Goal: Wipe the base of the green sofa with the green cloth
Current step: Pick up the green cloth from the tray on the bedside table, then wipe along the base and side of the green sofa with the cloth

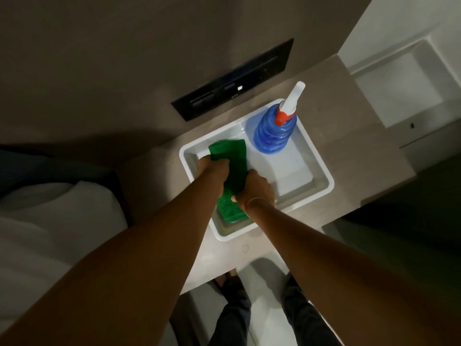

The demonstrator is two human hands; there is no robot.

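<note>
The green cloth (234, 168) is stretched over the left part of a white tray (321, 171), and both of my hands grip it. My left hand (214, 168) holds its upper left edge. Lower down, my right hand (257, 189) is closed on the cloth's right side, and the bottom end of the cloth hangs below my wrist inside the tray. The green sofa is not in view.
A blue spray bottle (274, 131) with a white and orange nozzle stands in the tray's far right corner. The tray sits on a narrow brown counter (349, 116) against a wall with a black switch panel (232, 81). White bedding (50, 221) lies at left.
</note>
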